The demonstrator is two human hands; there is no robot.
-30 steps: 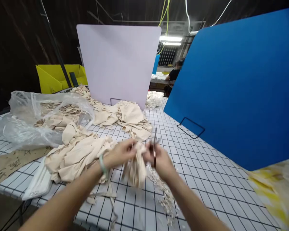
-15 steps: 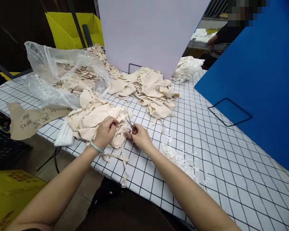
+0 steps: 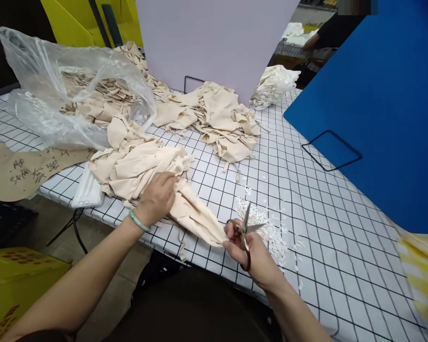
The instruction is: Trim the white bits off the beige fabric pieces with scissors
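A limp, light beige cloth piece (image 3: 196, 216) is stretched over the bench (image 3: 306, 199) between closed left fingers (image 3: 164, 187) and right fingers (image 3: 231, 237), which also grip open scissors (image 3: 245, 232); edges are judged the best hold.

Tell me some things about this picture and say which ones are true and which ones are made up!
1. The right hand holds scissors with the blades apart. True.
2. The left hand rests on a pile of blue cloth. False: the cloth pieces are cream coloured.
3. The table has a white top with black grid lines. True.
4. The plastic bag is black. False: it is clear, and you can see cloth bits inside.
5. Little white scraps lie on the table by the scissors. True.
6. A red board stands on the right. False: the board there is blue.
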